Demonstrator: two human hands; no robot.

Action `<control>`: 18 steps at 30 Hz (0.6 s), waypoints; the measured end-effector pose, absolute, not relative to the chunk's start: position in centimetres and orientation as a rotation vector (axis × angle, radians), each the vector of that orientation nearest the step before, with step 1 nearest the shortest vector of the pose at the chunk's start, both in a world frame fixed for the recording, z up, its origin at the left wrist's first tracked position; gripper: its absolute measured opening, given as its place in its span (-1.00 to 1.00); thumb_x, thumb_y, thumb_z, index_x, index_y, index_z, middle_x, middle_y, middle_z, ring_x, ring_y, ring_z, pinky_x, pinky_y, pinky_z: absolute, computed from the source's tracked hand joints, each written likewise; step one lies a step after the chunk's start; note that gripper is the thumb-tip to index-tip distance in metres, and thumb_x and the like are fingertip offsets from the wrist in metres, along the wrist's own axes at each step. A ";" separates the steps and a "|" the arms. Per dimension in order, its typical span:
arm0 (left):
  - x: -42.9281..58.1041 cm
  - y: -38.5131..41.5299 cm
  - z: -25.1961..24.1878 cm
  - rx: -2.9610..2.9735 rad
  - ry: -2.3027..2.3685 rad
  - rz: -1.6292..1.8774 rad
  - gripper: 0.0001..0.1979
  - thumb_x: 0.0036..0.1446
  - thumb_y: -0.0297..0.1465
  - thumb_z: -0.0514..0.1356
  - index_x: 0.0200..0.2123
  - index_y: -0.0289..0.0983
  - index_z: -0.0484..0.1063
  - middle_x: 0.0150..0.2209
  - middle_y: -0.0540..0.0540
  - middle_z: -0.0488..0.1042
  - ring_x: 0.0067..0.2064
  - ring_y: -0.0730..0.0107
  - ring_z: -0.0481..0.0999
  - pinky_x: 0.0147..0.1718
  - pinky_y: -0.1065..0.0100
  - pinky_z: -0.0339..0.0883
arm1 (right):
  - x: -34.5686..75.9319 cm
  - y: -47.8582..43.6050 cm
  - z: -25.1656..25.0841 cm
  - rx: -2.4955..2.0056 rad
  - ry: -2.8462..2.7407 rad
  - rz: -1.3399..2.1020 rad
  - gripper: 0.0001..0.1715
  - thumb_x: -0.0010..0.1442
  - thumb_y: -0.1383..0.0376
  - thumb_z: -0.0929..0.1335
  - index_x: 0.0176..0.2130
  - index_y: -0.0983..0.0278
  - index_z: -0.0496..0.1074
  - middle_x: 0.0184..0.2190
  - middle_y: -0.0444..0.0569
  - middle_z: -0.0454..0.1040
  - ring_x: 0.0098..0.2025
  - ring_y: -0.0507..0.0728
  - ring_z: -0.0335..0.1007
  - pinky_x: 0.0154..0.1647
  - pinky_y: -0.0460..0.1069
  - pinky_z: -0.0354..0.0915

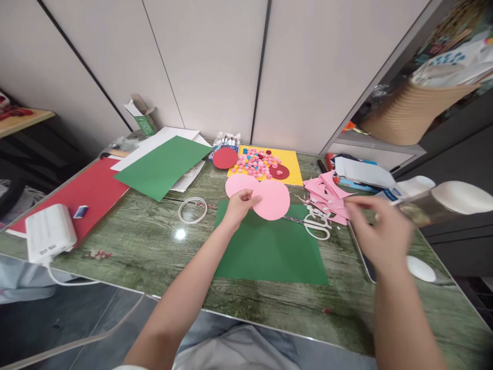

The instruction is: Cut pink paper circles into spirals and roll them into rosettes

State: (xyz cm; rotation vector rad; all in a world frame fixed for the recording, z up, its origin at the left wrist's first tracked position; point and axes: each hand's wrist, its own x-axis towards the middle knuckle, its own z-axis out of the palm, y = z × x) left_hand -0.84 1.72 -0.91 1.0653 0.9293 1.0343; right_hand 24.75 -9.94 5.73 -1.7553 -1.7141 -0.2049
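My left hand (239, 208) pinches the edge of a pink paper circle (272, 199) between thumb and fingers. Another pink circle (241, 184) lies partly behind that hand. Beneath the held circle is a green paper sheet (269, 252). White-handled scissors (316, 226) lie at the sheet's right side, blades toward the circle and their tips hidden. My right hand (379, 231) hovers beside a pile of pink paper scraps (325, 194), above a phone or tablet (362, 252). Its fingers are bent and smeared by motion, so whether anything is between them is unclear.
Pink and coloured pom-poms (256, 162) sit on yellow paper (295, 164) with a dark red circle. A roll of tape (192, 210), green paper (165, 164), red paper (88, 195) and a white power bank (50, 234) are leftward. A white mouse (421, 269) is right.
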 end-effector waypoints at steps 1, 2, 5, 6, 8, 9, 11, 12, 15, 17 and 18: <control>-0.9 1.7 -0.9 1.063 0.928 1.039 -0.70 -0.21 -0.27 0.32 -0.39 -0.33 0.43 -0.47 -0.01 0.43 -0.47 0.53 0.35 -0.45 0.47 0.22 | 25.0 -9.5 4.8 -1.800 -1.808 -0.167 -0.79 0.18 0.25 0.27 -0.20 0.26 0.41 -0.22 -0.01 0.46 -0.18 0.14 0.35 -0.16 0.08 0.25; -0.9 1.8 -0.9 1.060 0.927 1.044 -0.71 -0.21 -0.27 0.32 -0.41 -0.33 0.43 -0.48 0.00 0.42 -0.47 0.54 0.35 -0.46 0.47 0.22 | 25.2 -9.1 3.6 -1.862 -1.914 -0.127 -0.81 0.16 0.27 0.27 -0.23 0.24 0.42 -0.26 -0.01 0.49 -0.17 0.17 0.34 -0.17 0.09 0.22; -1.0 1.9 -1.0 1.049 0.927 1.046 -0.72 -0.22 -0.28 0.32 -0.43 -0.33 0.42 -0.49 0.01 0.42 -0.47 0.55 0.35 -0.45 0.48 0.22 | 25.7 -8.1 0.3 -2.067 -2.142 -0.075 -0.73 0.07 0.33 0.26 -0.19 0.19 0.42 -0.21 -0.01 0.48 -0.09 0.26 0.27 -0.18 0.13 0.12; -1.0 2.0 -1.0 1.044 0.930 1.045 -0.72 -0.22 -0.28 0.33 -0.43 -0.33 0.42 -0.49 0.02 0.42 -0.47 0.55 0.35 -0.45 0.48 0.22 | 25.9 -8.0 -0.6 -2.094 -2.182 -0.070 -0.68 0.03 0.35 0.26 -0.17 0.17 0.41 -0.18 -0.03 0.48 -0.08 0.26 0.25 -0.17 0.13 0.09; -1.0 2.1 -1.1 1.034 0.936 1.048 -0.71 -0.23 -0.29 0.33 -0.43 -0.33 0.42 -0.48 0.02 0.43 -0.47 0.55 0.35 -0.46 0.48 0.21 | 25.9 -8.0 -1.5 -2.113 -2.227 -0.068 -0.62 -0.02 0.39 0.26 -0.16 0.16 0.40 -0.15 -0.05 0.46 -0.08 0.24 0.24 -0.16 0.13 0.05; -1.0 2.1 -1.1 1.031 0.940 1.049 -0.71 -0.24 -0.29 0.33 -0.43 -0.33 0.42 -0.48 0.02 0.43 -0.47 0.56 0.35 -0.46 0.49 0.21 | 25.9 -8.0 -1.6 -2.112 -2.237 -0.070 -0.62 -0.03 0.39 0.25 -0.17 0.16 0.40 -0.16 -0.05 0.46 -0.09 0.24 0.23 -0.16 0.13 0.04; -1.0 2.1 -1.0 1.028 0.943 1.045 -0.71 -0.24 -0.28 0.34 -0.43 -0.33 0.43 -0.48 0.01 0.44 -0.48 0.56 0.35 -0.46 0.49 0.21 | 25.7 -8.2 -1.3 -2.105 -2.242 -0.075 -0.65 -0.05 0.38 0.25 -0.21 0.17 0.41 -0.19 -0.05 0.47 -0.10 0.24 0.23 -0.17 0.13 0.03; -1.0 2.1 -1.0 1.029 0.942 1.043 -0.71 -0.24 -0.28 0.34 -0.43 -0.33 0.43 -0.48 0.01 0.44 -0.48 0.56 0.34 -0.46 0.49 0.21 | 25.6 -8.2 -1.1 -2.098 -2.241 -0.074 -0.69 -0.05 0.37 0.26 -0.24 0.18 0.41 -0.22 -0.04 0.48 -0.11 0.24 0.23 -0.17 0.13 0.03; -1.1 2.0 -0.8 1.029 0.935 1.048 -0.72 -0.23 -0.27 0.33 -0.45 -0.33 0.44 -0.49 0.01 0.43 -0.48 0.57 0.33 -0.47 0.49 0.20 | 25.6 -8.3 -0.3 -2.060 -2.213 -0.064 -0.77 -0.08 0.32 0.28 -0.31 0.21 0.39 -0.27 -0.01 0.47 -0.13 0.25 0.25 -0.16 0.13 0.06; -1.2 2.0 -0.6 1.033 0.933 1.059 -0.72 -0.22 -0.26 0.33 -0.46 -0.34 0.44 -0.50 0.01 0.42 -0.48 0.57 0.33 -0.47 0.50 0.20 | 25.7 -8.3 0.2 -2.027 -2.175 -0.030 -0.78 -0.09 0.30 0.29 -0.33 0.23 0.36 -0.31 0.00 0.47 -0.17 0.24 0.29 -0.18 0.10 0.11; -1.2 2.0 -0.6 1.035 0.932 1.064 -0.73 -0.23 -0.26 0.33 -0.47 -0.34 0.44 -0.50 0.02 0.42 -0.49 0.57 0.32 -0.47 0.50 0.20 | 25.8 -8.4 0.3 -2.018 -2.142 0.006 -0.78 -0.09 0.30 0.29 -0.32 0.24 0.34 -0.34 0.00 0.46 -0.22 0.22 0.32 -0.21 0.07 0.13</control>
